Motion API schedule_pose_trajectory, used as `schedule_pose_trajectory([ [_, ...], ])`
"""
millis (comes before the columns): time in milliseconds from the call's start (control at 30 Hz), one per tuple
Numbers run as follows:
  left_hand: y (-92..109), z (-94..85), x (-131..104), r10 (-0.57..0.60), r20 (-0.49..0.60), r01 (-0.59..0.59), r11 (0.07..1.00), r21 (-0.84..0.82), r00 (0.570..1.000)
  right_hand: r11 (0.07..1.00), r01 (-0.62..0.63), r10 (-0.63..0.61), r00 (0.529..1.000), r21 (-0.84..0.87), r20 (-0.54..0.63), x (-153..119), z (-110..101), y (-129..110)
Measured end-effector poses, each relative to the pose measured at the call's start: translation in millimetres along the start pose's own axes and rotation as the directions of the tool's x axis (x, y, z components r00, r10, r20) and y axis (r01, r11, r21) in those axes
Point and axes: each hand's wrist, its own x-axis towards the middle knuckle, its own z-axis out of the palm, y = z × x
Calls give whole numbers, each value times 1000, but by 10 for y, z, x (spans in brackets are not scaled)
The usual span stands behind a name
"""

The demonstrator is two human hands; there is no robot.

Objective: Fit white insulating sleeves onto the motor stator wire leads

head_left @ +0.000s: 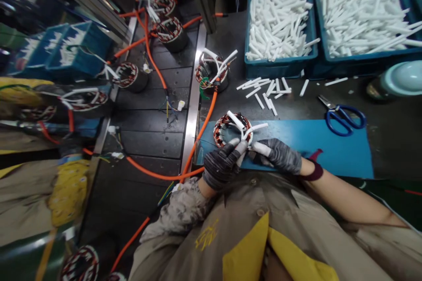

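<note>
Conveyor: dark slatted metal line (148, 116), left of the blue mat.
Bins: two teal plastic bins (278, 69) heaped with short white tubes, beyond the mat.
Landmark: flat blue rectangular mat (296, 145).
Cable: thick orange cable (210, 107), curved past the mat's left end.
Left hand: grey knit glove with pale fingertips (221, 164), over the mat's left part; fingers bunched, pinching the white sleeves (244, 133) near their base.
Right hand: matching glove (281, 156), fingertips at the ring's near right edge; could not tell what they pinched.
Workpiece: copper-wound ring (219, 134), on the mat's left part.
Scissors: blue-handled metal pair (339, 116), across the mat's far right edge.
Offcuts: loose white tube pieces (273, 107), just beyond the mat.
</note>
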Motion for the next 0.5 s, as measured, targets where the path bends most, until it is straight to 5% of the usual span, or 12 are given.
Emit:
schedule_pose_trajectory([
  [167,-98,-250,79,152,79,-154,988,18,985,976,-80,83,996,201,-11,70,72,-21],
  [300,-292,-480,176,168,246,-173,985,-5,955,980,-11,74,948,201,-310,-131,-198,71],
  [500,-366,-77,251,171,417,-146,985,-92,893,985,-59,139,833,164,-536,-368,-414,507],
])
